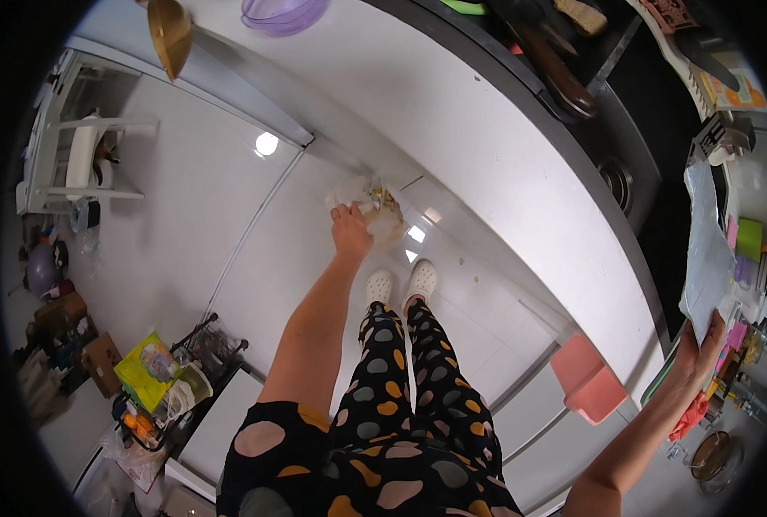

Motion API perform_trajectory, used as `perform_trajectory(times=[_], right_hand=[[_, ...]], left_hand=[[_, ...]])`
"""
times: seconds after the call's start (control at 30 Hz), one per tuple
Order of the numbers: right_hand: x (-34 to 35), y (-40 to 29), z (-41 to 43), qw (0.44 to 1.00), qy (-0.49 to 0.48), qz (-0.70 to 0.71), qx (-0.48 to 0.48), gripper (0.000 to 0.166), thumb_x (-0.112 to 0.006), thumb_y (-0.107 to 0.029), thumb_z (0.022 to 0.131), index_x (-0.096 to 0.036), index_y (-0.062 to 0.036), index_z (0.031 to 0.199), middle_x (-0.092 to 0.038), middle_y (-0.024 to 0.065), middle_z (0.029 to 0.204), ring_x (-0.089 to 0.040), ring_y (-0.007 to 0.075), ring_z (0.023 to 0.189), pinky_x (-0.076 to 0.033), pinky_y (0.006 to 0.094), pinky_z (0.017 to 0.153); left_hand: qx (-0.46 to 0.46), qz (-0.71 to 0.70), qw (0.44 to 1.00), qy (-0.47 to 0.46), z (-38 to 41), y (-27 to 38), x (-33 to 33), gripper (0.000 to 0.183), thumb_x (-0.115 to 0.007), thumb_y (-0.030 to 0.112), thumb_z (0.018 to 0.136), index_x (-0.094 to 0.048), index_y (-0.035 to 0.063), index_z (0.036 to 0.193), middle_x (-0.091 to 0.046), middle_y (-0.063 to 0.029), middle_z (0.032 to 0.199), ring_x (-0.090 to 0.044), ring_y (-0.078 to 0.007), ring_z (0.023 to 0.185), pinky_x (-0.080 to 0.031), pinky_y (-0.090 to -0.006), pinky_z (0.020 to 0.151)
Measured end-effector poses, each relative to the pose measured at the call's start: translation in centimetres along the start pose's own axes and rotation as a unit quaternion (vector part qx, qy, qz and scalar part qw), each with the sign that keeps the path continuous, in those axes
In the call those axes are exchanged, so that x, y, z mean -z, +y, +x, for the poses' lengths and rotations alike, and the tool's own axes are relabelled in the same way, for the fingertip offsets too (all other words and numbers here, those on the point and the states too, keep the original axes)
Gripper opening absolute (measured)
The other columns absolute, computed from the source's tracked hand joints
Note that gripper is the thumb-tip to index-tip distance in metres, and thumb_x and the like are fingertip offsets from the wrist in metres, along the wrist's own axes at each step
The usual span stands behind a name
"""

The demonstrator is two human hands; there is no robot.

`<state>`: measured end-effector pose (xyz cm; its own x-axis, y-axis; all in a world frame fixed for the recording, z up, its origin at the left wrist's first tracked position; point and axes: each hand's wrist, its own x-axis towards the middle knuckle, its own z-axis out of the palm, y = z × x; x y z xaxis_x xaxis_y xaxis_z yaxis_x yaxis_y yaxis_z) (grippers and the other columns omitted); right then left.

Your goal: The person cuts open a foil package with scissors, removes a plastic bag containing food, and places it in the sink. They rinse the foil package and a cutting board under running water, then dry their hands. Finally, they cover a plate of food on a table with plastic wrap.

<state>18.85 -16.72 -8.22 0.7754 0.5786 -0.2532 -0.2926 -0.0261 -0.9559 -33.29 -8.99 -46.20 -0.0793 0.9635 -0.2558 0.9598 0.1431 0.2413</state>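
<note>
In my left hand (351, 231) is a crumpled translucent plastic bag (386, 220), held low in front of me above the floor. Some yellowish and brown bits show inside it, too blurred to name. My right hand (701, 346), raised at the far right by the counter, grips the lower end of a flat silvery foil-like piece (708, 252). That piece stands on edge over the sink side, and its far end reaches a metal holder (722, 136).
A white counter (486, 136) curves past on my right, with a dark sink (635, 129) and a brown-handled knife (561, 84). A pink bin (587, 381) hangs at the cabinet front. Small crumbs (476, 280) lie on the tiles. A loaded cart (163, 388) stands left.
</note>
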Motion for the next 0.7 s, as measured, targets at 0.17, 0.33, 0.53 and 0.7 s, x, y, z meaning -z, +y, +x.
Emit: perform_trajectory(times=[0.17,0.33,0.53,0.7], right_hand=[[0.1,-0.2,0.8,0.999,0.030,-0.015,0.010,0.022,-0.051,-0.017,0.086,-0.055,-0.0005,0.100,-0.059,0.0071,0.100,-0.056,0.0166,0.091,-0.046,0.0290,0.079],[0.4,0.3,1.1,1.000,0.015,-0.001,0.011,0.023,-0.050,-0.014,0.086,-0.054,0.0030,0.101,-0.059,0.0116,0.102,-0.057,0.0207,0.094,-0.047,0.0312,0.082],[0.4,-0.1,1.3,0.996,-0.030,0.077,-0.026,0.020,-0.052,-0.011,0.085,-0.054,0.0038,0.099,-0.060,0.0126,0.099,-0.059,0.0221,0.091,-0.051,0.0304,0.077],[-0.9,-1.3,-0.7,0.994,0.002,0.109,-0.028,0.018,-0.052,-0.008,0.083,-0.054,0.0024,0.097,-0.061,0.0120,0.097,-0.060,0.0223,0.090,-0.052,0.0318,0.078]], left_hand=[[0.023,-0.005,0.999,-0.021,0.3,1.1,-3.6,0.069,-0.075,0.014,0.054,-0.044,-0.0015,0.114,-0.044,-0.0167,0.102,-0.042,-0.0327,0.103,-0.047,-0.0369,0.079],[0.027,-0.010,0.990,-0.142,1.8,2.0,-3.0,0.067,-0.072,0.035,0.059,-0.048,0.0013,0.112,-0.043,-0.0179,0.114,-0.039,-0.0321,0.111,-0.038,-0.0449,0.090],[0.001,0.046,0.989,-0.142,0.6,-1.2,-3.2,0.060,-0.064,0.045,0.066,-0.054,0.0040,0.109,-0.044,-0.0175,0.122,-0.038,-0.0355,0.114,-0.032,-0.0459,0.097],[-0.019,0.007,0.982,-0.185,-0.1,-3.5,1.1,0.039,-0.061,0.034,0.071,-0.061,0.0038,0.096,-0.058,-0.0160,0.100,-0.051,-0.0317,0.100,-0.040,-0.0426,0.089]])
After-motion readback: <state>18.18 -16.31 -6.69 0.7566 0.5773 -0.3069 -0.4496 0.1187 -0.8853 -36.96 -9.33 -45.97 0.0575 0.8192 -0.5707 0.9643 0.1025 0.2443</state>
